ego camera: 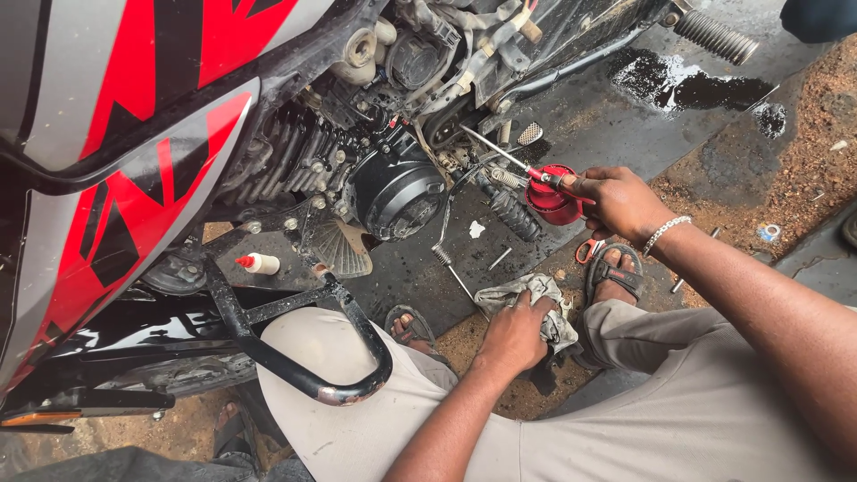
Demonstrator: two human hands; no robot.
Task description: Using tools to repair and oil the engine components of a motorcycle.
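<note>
My right hand (618, 202) grips a red oil can (551, 198) with a long thin metal spout (494, 150) that points up-left toward the motorcycle engine (393, 183). My left hand (516, 332) rests lower down, closed on a dirty grey rag (528, 295) on the ground between my knees. A beaded bracelet circles my right wrist. I am crouched beside the bike, in sandals and light grey trousers.
The red, grey and black fairing (125, 134) fills the left side. A black crash guard bar (295, 357) curves over my left knee. A small white bottle with a red tip (259, 263) sits by the engine. An oily puddle (687, 85) lies top right. Orange-handled scissors (586, 250) and loose metal bits lie on the ground.
</note>
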